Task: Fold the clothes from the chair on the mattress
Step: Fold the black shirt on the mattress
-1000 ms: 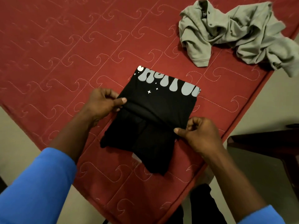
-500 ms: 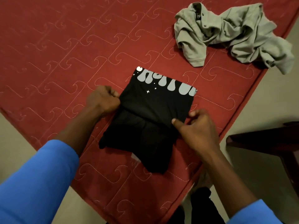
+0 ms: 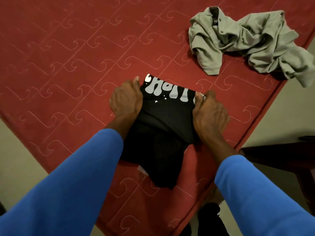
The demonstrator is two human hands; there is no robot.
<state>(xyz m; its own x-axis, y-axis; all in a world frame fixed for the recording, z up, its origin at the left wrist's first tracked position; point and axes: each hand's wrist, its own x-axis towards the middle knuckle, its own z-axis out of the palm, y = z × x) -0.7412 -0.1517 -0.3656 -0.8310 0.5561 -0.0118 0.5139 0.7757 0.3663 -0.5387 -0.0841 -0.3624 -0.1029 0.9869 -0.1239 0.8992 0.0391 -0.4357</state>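
Fingers of left hand: curled together and clamped on the left edge of the black T-shirt, at its 10 o'clock; knuckles faced up.
Left sleeve: blue, reaching in from 7 o'clock of the view to the wrist.
Mattress: red, quilted with pale stitched curls; it lay under both garments and filled the view from 9 to 12 o'clock.
Black T-shirt: folded into a rough block, flat on the mattress close to its near edge, mid-view; a narrower tail of cloth stuck out at 6 o'clock.
Print: pale grey lettering with small stars, along the T-shirt's 12 o'clock edge.
Fingers of right hand: thumb on top, the others curled at the edge, pinching the T-shirt's corner at 2 o'clock.
Right sleeve: blue, at 5 o'clock.
Grey shirt: crumpled and unfolded on the mattress at 1 o'clock, well apart from the T-shirt.
Dark furniture: at 4 o'clock on the floor, beside the mattress; its kind could not be told.
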